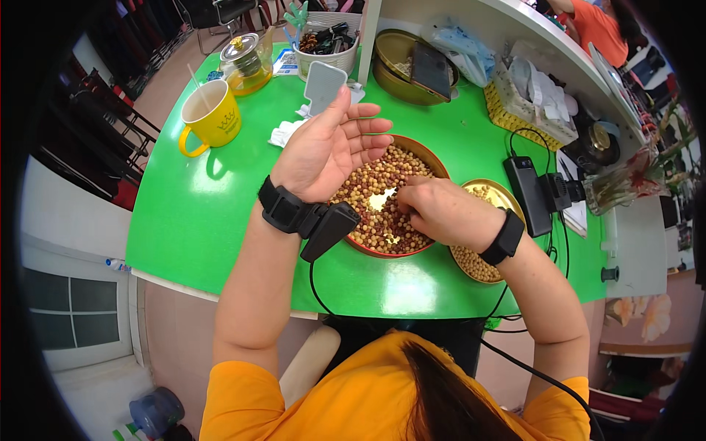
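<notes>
— Right now, left hand (pixel 327 147)?
— Open, palm up, fingers spread, hovering over the far-left rim of the red tray (pixel 434 163).
— And the right hand (pixel 441 209)?
— Down in the beans (pixel 375 191), fingers curled and pinching among them; cannot tell what's held.
— Nearby?
— Gold dish (pixel 507 197) just right of the tray, yellow mug (pixel 212 114) well left on the green table (pixel 191 213).

Small shop or home workroom, cluttered green table (pixel 220 213), yellow mug (pixel 213 114), counter shelf (pixel 559 44), stacked chairs (pixel 110 110)
</notes>
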The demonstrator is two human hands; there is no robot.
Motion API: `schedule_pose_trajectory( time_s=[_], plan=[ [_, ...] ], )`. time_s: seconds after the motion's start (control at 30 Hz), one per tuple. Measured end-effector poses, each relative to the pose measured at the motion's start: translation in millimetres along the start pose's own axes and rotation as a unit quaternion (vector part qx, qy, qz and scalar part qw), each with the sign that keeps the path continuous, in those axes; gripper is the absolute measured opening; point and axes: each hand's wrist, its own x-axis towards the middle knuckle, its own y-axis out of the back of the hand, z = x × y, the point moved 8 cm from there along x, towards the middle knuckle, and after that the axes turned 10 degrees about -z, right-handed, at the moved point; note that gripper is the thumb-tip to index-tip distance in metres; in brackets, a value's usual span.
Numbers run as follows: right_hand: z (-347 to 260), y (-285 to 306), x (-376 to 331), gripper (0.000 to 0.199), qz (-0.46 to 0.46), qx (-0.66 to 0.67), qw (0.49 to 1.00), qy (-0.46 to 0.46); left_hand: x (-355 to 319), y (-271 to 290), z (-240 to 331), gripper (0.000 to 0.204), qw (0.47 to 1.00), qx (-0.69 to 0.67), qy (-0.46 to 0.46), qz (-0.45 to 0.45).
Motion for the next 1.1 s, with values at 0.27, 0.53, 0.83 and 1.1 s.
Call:
schedule_pose_trajectory(
  time_s=[0.27, 0.53, 0.83, 1.1],
  plan=[
    [-1, 53, -44, 0.01, 0.096, 0.052, 0.994, -0.018, -1, 5, 0, 0.046, 1.0, -0.003, 0.002, 0.007],
    [7, 45, -46, 0.011, 0.037, 0.023, 0.998, -0.037, 1, 4, -2, 0.046, 1.0, 0.007, 0.007, -0.008],
    [8, 5, -5, 0.011, -0.017, 0.018, 1.0, 0.003, 0, 3, 0, 0.046, 1.0, 0.009, 0.002, 0.004],
    [1, 1, -3, 0.01, -0.033, -0.005, 0.999, 0.02, -1, 2, 2, 0.047, 1.0, 0.012, 0.0, -0.01]
  ],
)
